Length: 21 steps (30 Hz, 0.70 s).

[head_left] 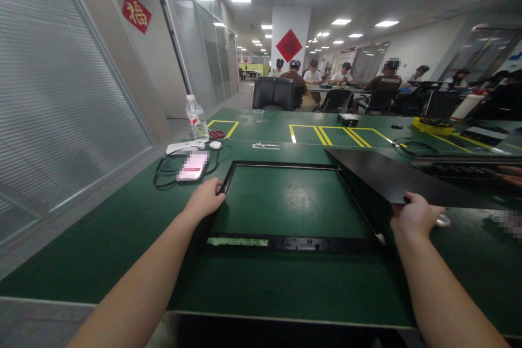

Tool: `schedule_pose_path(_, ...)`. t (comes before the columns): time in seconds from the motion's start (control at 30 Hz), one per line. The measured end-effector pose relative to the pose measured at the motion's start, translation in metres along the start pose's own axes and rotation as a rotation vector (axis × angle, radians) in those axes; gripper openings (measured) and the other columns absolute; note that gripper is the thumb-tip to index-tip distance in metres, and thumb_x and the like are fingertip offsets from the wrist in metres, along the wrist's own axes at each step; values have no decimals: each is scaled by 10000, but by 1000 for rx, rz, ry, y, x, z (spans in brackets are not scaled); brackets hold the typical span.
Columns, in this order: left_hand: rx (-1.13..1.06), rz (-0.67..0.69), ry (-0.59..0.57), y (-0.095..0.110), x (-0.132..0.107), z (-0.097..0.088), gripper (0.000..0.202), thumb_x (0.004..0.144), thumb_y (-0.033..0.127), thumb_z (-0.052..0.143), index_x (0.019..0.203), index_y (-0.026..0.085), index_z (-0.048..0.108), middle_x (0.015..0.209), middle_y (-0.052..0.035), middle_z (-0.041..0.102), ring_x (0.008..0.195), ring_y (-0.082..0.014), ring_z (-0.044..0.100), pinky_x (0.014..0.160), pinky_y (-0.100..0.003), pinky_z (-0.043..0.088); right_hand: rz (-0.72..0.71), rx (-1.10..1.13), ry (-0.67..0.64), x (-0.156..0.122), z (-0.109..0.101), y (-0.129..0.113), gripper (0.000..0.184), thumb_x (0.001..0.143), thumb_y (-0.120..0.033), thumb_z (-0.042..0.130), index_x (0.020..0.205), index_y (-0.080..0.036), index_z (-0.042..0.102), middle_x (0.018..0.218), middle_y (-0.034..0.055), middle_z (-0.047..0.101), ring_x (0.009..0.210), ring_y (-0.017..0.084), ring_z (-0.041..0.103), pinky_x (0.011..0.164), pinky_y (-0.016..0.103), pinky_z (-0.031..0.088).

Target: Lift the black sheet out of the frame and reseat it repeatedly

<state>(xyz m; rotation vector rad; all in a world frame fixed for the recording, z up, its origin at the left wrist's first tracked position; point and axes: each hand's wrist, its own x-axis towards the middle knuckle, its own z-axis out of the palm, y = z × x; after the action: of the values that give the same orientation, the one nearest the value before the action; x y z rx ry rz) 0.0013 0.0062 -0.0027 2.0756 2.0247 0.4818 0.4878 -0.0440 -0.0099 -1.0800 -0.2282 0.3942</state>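
A thin black rectangular frame (322,244) lies on the green tabletop (285,288), and the table shows through its middle. A pale green strip (238,242) runs along the left part of its near bar. My left hand (206,197) is closed around the frame's left side, near the far corner. On the right, my right hand (416,215) grips the near edge of a dark flat panel (379,171). That panel is tilted and overhangs the frame's right side. My right fingers are partly hidden under it.
Left of the frame are a water bottle (197,119), a phone (193,166) with a black cable, and red-handled scissors (216,134). A plastic cup (258,116) stands farther back. At right are a yellow tray (433,126) and another person's hand (509,175). People sit beyond.
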Motion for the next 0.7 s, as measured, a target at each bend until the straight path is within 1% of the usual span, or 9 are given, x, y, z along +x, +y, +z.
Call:
schedule_pose_path(0.07,22,-4,-9,0,1,1,328,776,192,562,1087,146,652,1007,-111,713,900,-253,671,740,-301,470,-16,81,99,-2,2,1,561,560,-7,509,980,-295,274,987,-50,514,876,118,621,581,183,558)
schedule_pose_path(0.1,28,-5,-12,-1,1,1,332,780,194,559,1095,142,648,1014,-113,712,904,-253,669,745,-304,469,-6,95,107,-3,4,0,562,559,1,516,978,-289,281,958,-54,517,843,119,626,568,186,562)
schedule_pose_path(0.2,31,-1,-23,-2,2,2,335,788,196,552,1107,135,637,1023,-118,707,912,-256,663,750,-310,465,45,79,113,-7,6,-2,550,570,0,522,979,-287,290,947,-57,531,793,114,626,549,186,560)
schedule_pose_path(0.4,41,11,-15,-3,2,4,326,792,201,548,1101,141,635,1007,-114,705,922,-264,662,749,-316,463,68,49,118,-11,8,-5,511,583,-5,533,955,-283,319,928,-62,532,738,99,603,546,180,550)
schedule_pose_path(0.53,46,13,-19,-5,3,6,353,791,212,547,1125,134,630,1016,-120,701,928,-272,661,752,-327,466,95,37,87,-12,8,-4,487,623,-8,545,962,-287,334,936,-66,538,745,98,609,537,179,551)
schedule_pose_path(0.7,47,10,-20,-5,3,6,366,790,226,548,1137,140,627,1045,-126,698,937,-275,660,760,-332,470,121,7,86,-7,7,0,484,616,-3,553,941,-286,332,966,-72,557,768,102,625,549,193,560)
